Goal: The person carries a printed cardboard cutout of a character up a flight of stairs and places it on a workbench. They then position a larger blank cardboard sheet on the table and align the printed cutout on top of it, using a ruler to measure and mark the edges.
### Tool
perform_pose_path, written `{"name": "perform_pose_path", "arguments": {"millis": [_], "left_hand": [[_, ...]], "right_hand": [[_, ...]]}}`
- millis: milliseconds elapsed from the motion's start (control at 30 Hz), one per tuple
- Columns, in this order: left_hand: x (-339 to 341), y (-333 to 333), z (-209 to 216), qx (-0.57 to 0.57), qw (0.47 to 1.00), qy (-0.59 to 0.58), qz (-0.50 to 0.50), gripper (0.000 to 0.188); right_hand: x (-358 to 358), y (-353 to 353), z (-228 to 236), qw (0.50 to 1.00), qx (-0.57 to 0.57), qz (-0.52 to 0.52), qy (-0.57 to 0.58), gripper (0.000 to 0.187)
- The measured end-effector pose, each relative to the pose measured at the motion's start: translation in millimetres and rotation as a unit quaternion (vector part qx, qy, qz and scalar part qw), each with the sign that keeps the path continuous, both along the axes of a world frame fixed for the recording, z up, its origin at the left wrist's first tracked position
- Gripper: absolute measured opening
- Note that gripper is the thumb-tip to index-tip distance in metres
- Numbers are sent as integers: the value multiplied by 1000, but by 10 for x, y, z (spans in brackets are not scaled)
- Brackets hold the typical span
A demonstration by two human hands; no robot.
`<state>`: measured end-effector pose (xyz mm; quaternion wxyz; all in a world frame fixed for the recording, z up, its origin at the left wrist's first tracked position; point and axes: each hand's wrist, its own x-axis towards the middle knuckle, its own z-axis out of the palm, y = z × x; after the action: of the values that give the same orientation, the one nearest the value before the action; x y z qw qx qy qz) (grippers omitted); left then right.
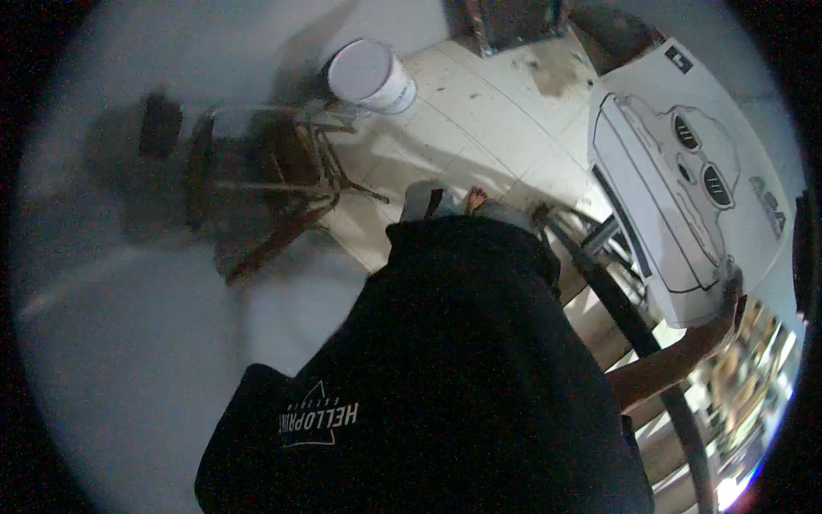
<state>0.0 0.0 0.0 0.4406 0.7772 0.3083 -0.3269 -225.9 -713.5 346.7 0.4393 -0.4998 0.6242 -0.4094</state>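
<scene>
Head view. My right hand (730, 284) is at the near lower corner of the white board (666, 291), against its edge. Its outline is dark and blurred; I cannot tell how far the fingers are open, nor whether they grip the edge or merely rest on it. My left hand is out of view, so its state cannot be told, nor whether it touches anything. My right forearm (676, 367) reaches in from the lower right and crosses above a dark bar (612, 295), which runs slantwise between my body and the items beyond.

Surroundings: my black top (462, 343) fills the lower middle and hides what lies beneath it. A bare foot (476, 200) shows past its hem, on a pale tiled floor (479, 90). Ahead and to the left stands a white bucket (396, 90); nearer, in shadow, a metal-legged chair (330, 163). A dark box-like item (509, 30) is at the top. A blurred heap of mixed items (749, 377) lies below the board at right.

Condition of the board: on my right, white, bearing black line art with two dark, barred ovals, a long banded shape along the near side and a small black square at the far corner.
</scene>
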Motion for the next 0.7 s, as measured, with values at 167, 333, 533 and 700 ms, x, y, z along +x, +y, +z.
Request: {"name": "perform_pose_path", "arguments": {"millis": [167, 333, 533, 700], "left_hand": [[1632, 203, -106, 57, 993, -88, -49, 36], [3615, -1927, 223, -4, 994, -84, -67, 26], [5018, -4412, -305, 7, 853, -35, -521, 30], [5006, -6458, -918, 49, 846, 63, -527, 30]], "right_hand": [[-578, 16, -520, 973, -101, 50, 201, 36], [-345, -464, -466, 923, -230, -7, 307, 41], [16, -748, -516, 878, -156, -143, 429, 48], [250, -1173, -526, 846, -150, -175, 481, 50]]}}
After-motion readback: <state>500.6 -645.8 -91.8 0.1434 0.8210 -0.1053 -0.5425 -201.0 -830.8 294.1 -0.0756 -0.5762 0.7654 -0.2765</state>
